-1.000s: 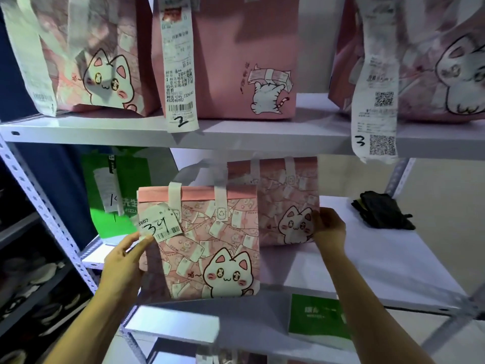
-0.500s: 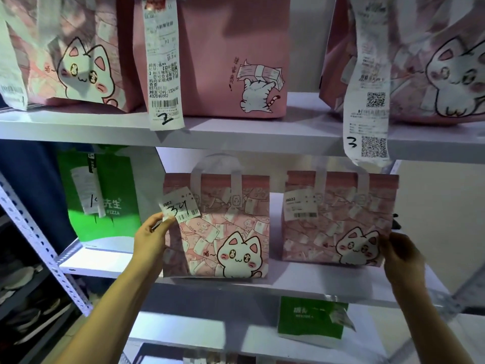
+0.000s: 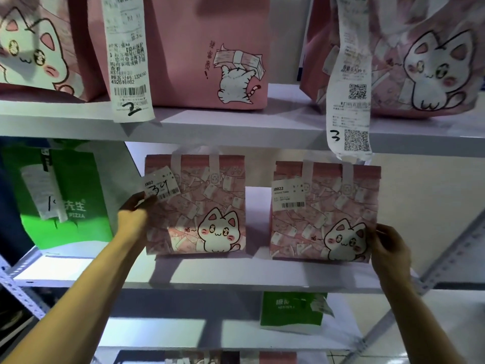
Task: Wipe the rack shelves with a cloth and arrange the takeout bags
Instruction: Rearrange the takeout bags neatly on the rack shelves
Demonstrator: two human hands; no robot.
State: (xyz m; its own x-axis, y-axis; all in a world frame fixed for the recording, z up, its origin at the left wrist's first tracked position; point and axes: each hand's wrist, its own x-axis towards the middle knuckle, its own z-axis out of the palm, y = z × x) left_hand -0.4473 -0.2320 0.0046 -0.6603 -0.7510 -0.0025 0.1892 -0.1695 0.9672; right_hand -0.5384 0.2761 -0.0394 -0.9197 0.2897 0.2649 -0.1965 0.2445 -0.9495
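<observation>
Left hand [image 3: 135, 210] apparently grips bag [image 3: 195, 204]; right hand [image 3: 391, 244] holds another bag [image 3: 325, 214].

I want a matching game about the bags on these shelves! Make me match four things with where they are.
Things:
1. green pizza bag
2. pink bag tagged 34
3. pink bag tagged J8022
4. receipt marked 2

Places:
A. middle shelf, held by the right hand
B. hanging over the top shelf's edge
C. middle shelf, far left
D. middle shelf, held by the left hand

Pairs: 1-C, 2-D, 3-A, 4-B
</observation>
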